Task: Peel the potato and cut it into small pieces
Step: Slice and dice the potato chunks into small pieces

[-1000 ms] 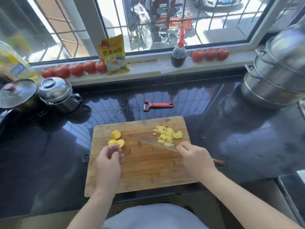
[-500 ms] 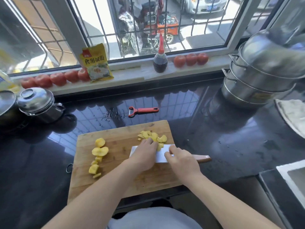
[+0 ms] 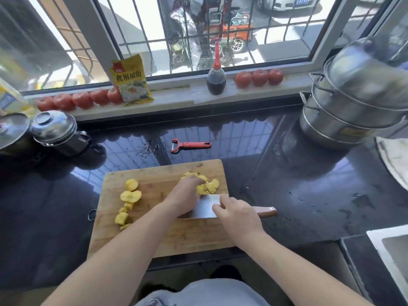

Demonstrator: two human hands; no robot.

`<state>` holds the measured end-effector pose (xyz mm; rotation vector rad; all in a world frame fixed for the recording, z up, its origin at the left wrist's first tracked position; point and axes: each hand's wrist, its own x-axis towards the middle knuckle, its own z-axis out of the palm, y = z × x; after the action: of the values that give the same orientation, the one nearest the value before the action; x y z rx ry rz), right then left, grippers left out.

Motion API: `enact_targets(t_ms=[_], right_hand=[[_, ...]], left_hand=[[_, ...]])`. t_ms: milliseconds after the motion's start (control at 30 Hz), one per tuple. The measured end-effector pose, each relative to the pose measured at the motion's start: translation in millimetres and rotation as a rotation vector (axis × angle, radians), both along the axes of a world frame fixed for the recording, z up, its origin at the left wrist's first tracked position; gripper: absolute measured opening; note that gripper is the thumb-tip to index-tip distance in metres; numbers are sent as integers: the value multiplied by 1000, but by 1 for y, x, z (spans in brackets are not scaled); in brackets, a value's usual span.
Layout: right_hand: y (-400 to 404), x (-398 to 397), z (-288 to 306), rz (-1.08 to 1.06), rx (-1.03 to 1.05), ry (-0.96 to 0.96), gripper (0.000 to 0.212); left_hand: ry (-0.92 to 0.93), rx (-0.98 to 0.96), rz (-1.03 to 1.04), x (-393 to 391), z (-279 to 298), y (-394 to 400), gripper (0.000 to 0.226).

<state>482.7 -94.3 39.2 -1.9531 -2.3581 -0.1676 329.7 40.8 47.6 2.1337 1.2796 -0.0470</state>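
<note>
The potato is already peeled and mostly cut, and it lies in two groups on the wooden cutting board, which sits on the dark glossy desk. On the far right of the board is a heap of small diced pieces; along the left side runs a line of larger potato chunks with a few small bits nearer the body.

The right hand grips the cleaver where the blade meets its wooden handle, fingers curled round it, the broad blade lying low over the board. The left hand rests over the blade's far side and reaches into the diced heap; its fingers look loosely bent, and motion blur hides whether they pinch any piece.

Cut potato is probably firm but wet and starchy, so the pieces are likely to slip on the board and cling to the steel. The larger chunks would best be held from above with curled fingertips, flat cut face down so that they do not roll. They look light and unlikely to bruise.

A red peeler lies on the desk beyond the board. A small lidded steel pot stands far left and a stacked steel steamer far right; both are covered, so their contents cannot be told. Tomatoes, a sauce bottle and a yellow packet line the windowsill.
</note>
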Motion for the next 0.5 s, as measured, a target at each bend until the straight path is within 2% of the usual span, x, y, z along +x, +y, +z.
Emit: enact_targets(t_ms=[100, 200, 267, 367, 433, 500], right_hand=[[-7, -2, 6, -104, -120, 74, 43], [-14, -19, 6, -269, -201, 261, 29], [-16, -36, -1, -389, -249, 340, 16], [-14, -66, -8, -503, -294, 504, 12], [-10, -90, -12, -607, -285, 604, 12], [-5, -111, -11, -708, -283, 690, 11]], left_hand=[[-222, 19, 267, -14, 18, 5, 55], [-297, 46, 427, -61, 28, 14, 44], [-290, 88, 548, -109, 25, 20, 39], [-170, 133, 730, -190, 12, 25, 27], [-129, 151, 733, -230, -3, 29, 17], [-106, 125, 615, -249, -17, 39, 20]])
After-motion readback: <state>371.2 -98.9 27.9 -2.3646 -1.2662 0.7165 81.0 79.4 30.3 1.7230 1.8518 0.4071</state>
